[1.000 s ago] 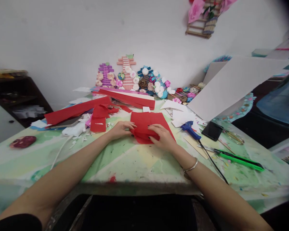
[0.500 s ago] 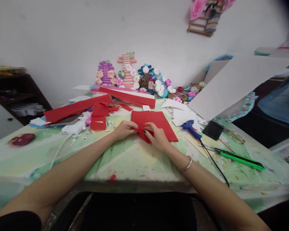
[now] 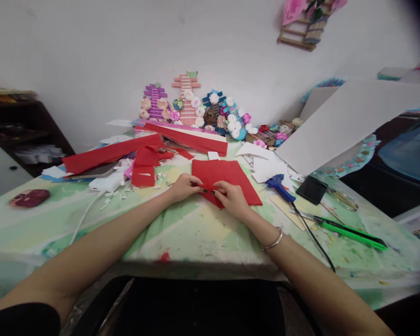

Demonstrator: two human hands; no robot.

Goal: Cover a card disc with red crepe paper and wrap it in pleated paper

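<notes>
A red paper sheet lies on the table in front of me, its near edge gathered up under my fingers. My left hand pinches that edge from the left, thumb against forefinger. From the right, my right hand pinches the same edge, fingers curled over it. The two thumbs are close together at the gathered part. What exactly is folded between the fingertips is partly hidden and too small to make out.
Red strips and scraps are heaped on the left beside a white power strip. To the right are a blue glue gun with its cord, a black phone, scissors and a green utility knife. Decorated crafts stand behind.
My view has shifted slightly. Both hands stay at the near edge of the red paper, with the fingertips adjusted a little along it.
</notes>
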